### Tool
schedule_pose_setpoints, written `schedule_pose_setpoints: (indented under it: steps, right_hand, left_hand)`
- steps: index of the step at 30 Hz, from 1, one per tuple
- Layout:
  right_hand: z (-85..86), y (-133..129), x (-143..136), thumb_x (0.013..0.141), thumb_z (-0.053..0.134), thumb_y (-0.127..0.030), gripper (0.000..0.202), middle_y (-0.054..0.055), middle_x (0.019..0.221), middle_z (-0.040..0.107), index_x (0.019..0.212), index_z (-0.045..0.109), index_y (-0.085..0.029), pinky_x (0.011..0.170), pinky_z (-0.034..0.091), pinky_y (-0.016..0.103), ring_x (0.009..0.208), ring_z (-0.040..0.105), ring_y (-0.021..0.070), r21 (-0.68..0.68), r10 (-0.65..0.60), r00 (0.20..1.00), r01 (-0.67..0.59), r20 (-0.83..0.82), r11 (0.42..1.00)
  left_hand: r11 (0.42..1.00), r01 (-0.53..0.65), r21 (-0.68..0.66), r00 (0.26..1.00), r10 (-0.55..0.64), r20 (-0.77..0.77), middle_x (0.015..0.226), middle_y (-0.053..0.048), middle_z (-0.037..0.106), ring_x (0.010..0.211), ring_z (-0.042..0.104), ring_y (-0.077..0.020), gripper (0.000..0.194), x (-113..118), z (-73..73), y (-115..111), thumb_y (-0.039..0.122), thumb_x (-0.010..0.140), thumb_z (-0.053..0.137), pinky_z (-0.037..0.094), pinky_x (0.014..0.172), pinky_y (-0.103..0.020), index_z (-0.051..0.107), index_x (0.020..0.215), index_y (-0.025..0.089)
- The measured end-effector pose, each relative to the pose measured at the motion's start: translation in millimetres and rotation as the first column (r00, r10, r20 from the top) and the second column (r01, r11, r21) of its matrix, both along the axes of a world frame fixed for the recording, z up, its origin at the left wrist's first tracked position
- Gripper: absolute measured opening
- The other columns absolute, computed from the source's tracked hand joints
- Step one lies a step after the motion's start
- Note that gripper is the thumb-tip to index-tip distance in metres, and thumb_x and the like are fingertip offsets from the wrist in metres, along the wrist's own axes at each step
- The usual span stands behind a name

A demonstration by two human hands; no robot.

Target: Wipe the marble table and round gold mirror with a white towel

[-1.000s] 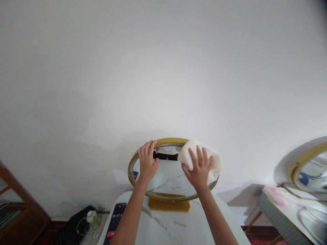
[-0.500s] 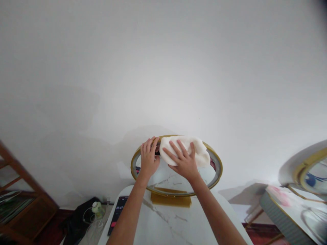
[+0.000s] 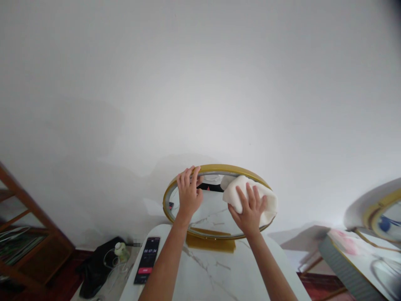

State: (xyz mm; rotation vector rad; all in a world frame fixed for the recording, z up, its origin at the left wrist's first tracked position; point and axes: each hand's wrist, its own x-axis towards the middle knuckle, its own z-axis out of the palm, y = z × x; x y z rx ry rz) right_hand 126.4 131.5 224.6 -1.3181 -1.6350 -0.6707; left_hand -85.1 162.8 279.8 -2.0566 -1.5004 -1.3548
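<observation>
An oval mirror in a gold frame stands on a gold base on a white marbled table. My left hand rests on the frame's upper left edge, its fingers hooked over the rim and the thumb on the front side. With fingers spread, my right hand presses a crumpled white cloth flat against the right part of the mirror. The cloth covers that part of the glass and overlaps the frame at the right.
A phone showing a timer lies at the table's left edge. Beyond it are a black bag, a bottle, cables and a wooden shelf. At the right stand another table and a second gold-framed mirror.
My right hand and the cloth have moved right and slightly down across the mirror, uncovering its middle. My left hand stays at the upper left rim. More of the phone shows.
</observation>
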Motion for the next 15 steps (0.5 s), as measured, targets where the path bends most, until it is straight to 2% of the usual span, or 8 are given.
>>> schedule_pose_setpoints:
  steps: [4,8,11,15]
  right_hand:
    - [23.1,1.4,-13.6,0.079,0.059,-0.043,0.063,0.009,0.147,0.028,0.137,0.037,-0.03,0.104,0.012,0.063,0.132,0.027,0.0362,-0.014,0.006,0.999,-0.005,0.047,1.0]
    - [40.8,5.7,-30.8,0.079,0.058,-0.047,0.067,0.008,0.148,0.028,0.138,0.033,-0.033,0.105,0.008,0.063,0.132,0.028,0.0354,-0.037,0.052,0.974,-0.045,0.221,0.998]
    - [50.8,7.6,-41.6,0.08,0.056,-0.05,0.068,0.006,0.147,0.03,0.14,0.029,-0.035,0.105,0.003,0.063,0.132,0.028,0.033,-0.086,0.107,0.925,-0.08,0.365,0.993]
    - [54.5,8.6,-41.0,0.082,0.055,-0.048,0.065,0.003,0.146,0.031,0.14,0.027,-0.037,0.106,0.002,0.062,0.133,0.028,0.0297,-0.095,0.113,0.896,-0.079,0.43,0.992]
  left_hand:
    - [1.0,-0.011,0.002,1.0,0.011,0.007,0.142,-0.01,0.036,0.132,0.028,-0.0278,0.075,0.7,-1.6,1.9,0.006,0.066,0.045,0.014,0.11,-0.053,0.032,0.138,0.018]
    - [1.0,-0.025,0.003,0.999,0.025,0.021,0.142,-0.011,0.036,0.133,0.027,-0.0284,0.075,2.7,-3.3,3.1,0.006,0.066,0.046,0.012,0.11,-0.054,0.031,0.139,0.018]
    - [1.0,-0.027,0.011,0.999,0.027,0.028,0.141,-0.011,0.038,0.132,0.028,-0.0282,0.071,3.6,-4.4,3.8,0.008,0.069,0.045,0.013,0.11,-0.055,0.032,0.138,0.017]
    - [1.0,-0.028,0.013,0.999,0.027,0.021,0.141,-0.01,0.038,0.133,0.027,-0.0272,0.069,2.4,-4.8,4.2,0.007,0.07,0.044,0.013,0.111,-0.053,0.033,0.138,0.018]
